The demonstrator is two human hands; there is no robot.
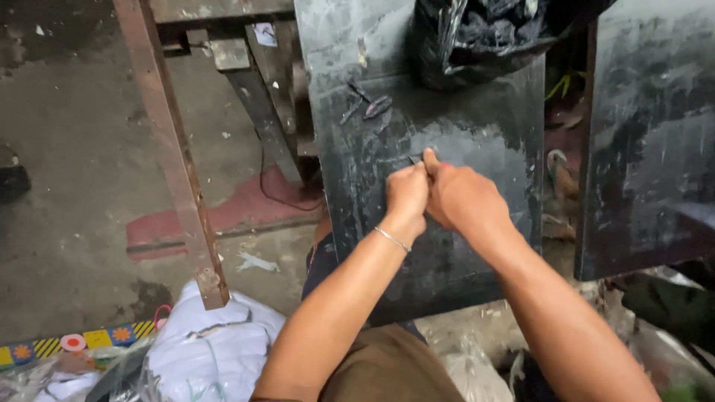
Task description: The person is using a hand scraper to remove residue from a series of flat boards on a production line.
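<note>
- Small dark piece [415,158] sits pinched between both hands over the dark board [477,141].
- Left hand [406,195], fist closed, grips it.
- Right hand [460,197] closes beside, thumb up.
- Black bag [484,37] rests behind.

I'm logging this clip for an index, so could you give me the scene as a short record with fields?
Setting: concrete floor, seen from above
Work surface: dark scuffed board
Left hand: left hand closed on a small thin piece, bracelet on the wrist
Right hand: right hand pressed against the left, thumb up, on the same piece
On the board: small dark scraps
Top: black plastic bag
Left: rusty metal bar
Bottom left: white bags
</note>
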